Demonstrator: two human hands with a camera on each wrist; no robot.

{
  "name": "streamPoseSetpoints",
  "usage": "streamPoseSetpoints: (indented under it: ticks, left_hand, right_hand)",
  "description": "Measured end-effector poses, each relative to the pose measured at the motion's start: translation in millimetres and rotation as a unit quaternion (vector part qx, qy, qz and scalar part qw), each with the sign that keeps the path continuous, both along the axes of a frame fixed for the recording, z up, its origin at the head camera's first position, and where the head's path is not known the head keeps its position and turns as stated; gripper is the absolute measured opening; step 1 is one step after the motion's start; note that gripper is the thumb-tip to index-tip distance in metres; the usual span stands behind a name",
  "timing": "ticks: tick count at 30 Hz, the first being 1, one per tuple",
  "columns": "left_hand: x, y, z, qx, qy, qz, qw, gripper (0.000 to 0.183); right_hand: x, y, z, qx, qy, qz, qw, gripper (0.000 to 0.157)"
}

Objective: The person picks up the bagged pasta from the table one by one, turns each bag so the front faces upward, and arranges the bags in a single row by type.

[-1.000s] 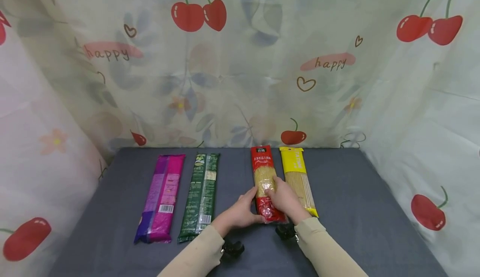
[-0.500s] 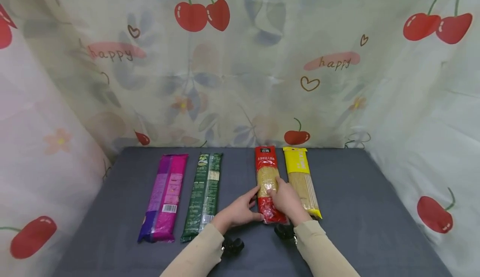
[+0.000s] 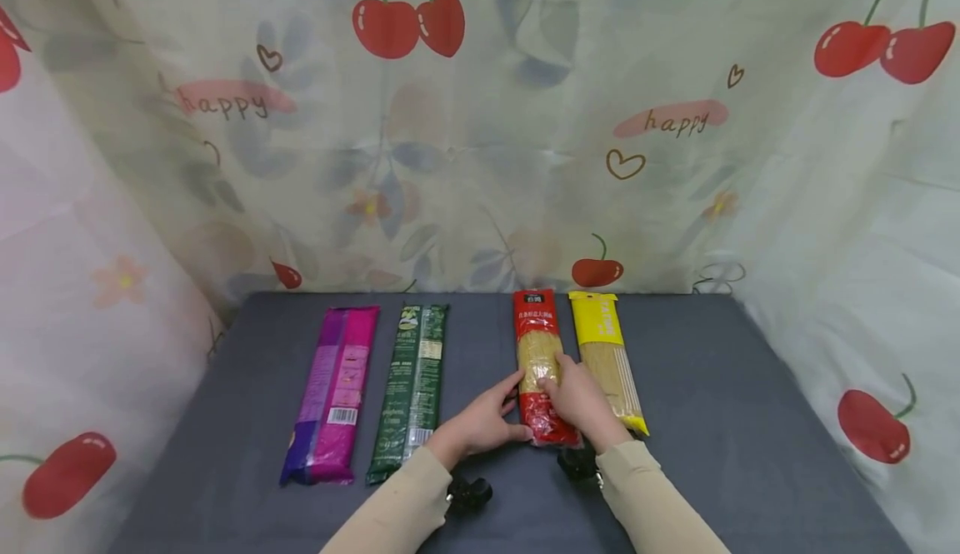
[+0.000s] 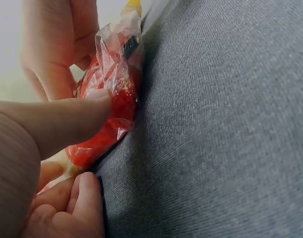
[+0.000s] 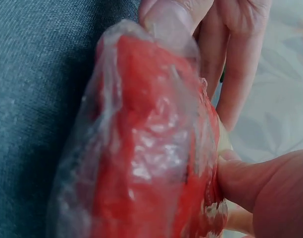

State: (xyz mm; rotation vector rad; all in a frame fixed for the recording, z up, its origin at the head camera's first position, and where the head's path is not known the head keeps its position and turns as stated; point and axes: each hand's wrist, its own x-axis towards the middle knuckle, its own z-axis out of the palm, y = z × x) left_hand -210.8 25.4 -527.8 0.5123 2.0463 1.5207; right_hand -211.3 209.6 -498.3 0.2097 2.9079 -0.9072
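Note:
A red pack of spaghetti [image 3: 536, 341] with a see-through middle lies on the dark cloth, its length pointing away from me. My left hand [image 3: 480, 427] holds its near left side; the thumb presses the clear wrapper end in the left wrist view, with some fingers curled beside the pack. My right hand [image 3: 581, 400] grips the pack from the right, its thumb on the front face. In the right wrist view the red wrapper [image 5: 146, 148] fills the middle, between both hands. The pack's underside is hidden.
Close to the right is a yellow spaghetti pack [image 3: 600, 358]. To the left lie a green spaghetti pack [image 3: 411, 379] and a purple-and-pink pack [image 3: 333, 396]. A printed curtain [image 3: 480, 204] hangs behind the table [image 3: 697, 421] and along its sides.
The whole head view has drifted slightly, so the scene sits a little further right. Both hands stay on the red pack, with hardly any visible movement.

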Motion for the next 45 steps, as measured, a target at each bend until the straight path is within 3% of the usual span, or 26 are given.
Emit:
streamPoseSetpoints:
  ticks: [5,9,15,22,27,31,38,45]
  left_hand:
    - [4.4,-0.7,-0.4,-0.005,0.023,0.009,0.9997,0.090]
    - [9.8,-0.5,-1.0,-0.051,0.078,0.005,0.9957,0.081]
    - [19.8,-6.8,7.8,-0.130,0.210,-0.004,0.9689,0.059]
    - [26.0,-38.0,32.2,-0.152,0.274,0.049,0.9483,0.059]
    - [25.5,-68.9,45.7,-0.163,0.285,0.102,0.9390,0.062]
    - [23.8,-92.0,49.9,-0.166,0.272,0.145,0.9369,0.063]
    - [14.3,-124.6,43.5,-0.145,0.244,0.206,0.9365,0.063]
    - [3.1,-139.1,38.7,-0.109,0.207,0.236,0.9431,0.064]
  right_hand:
    - [0.5,-3.7,-0.5,0.009,0.003,0.007,1.000,0.069]
    - [0.6,-5.8,-2.2,0.021,-0.003,0.006,1.000,0.069]
    - [3.3,-5.2,-1.8,0.035,0.035,-0.011,0.999,0.071]
    - [9.4,-8.5,3.6,-0.016,0.126,-0.016,0.992,0.071]
    - [16.1,-18.5,9.3,-0.072,0.149,-0.006,0.986,0.072]
    - [20.4,-28.9,11.2,-0.141,0.133,0.002,0.981,0.075]
    - [24.6,-45.5,9.9,-0.220,0.119,0.018,0.968,0.078]
    - [29.7,-62.8,4.7,-0.223,0.109,0.034,0.968,0.079]
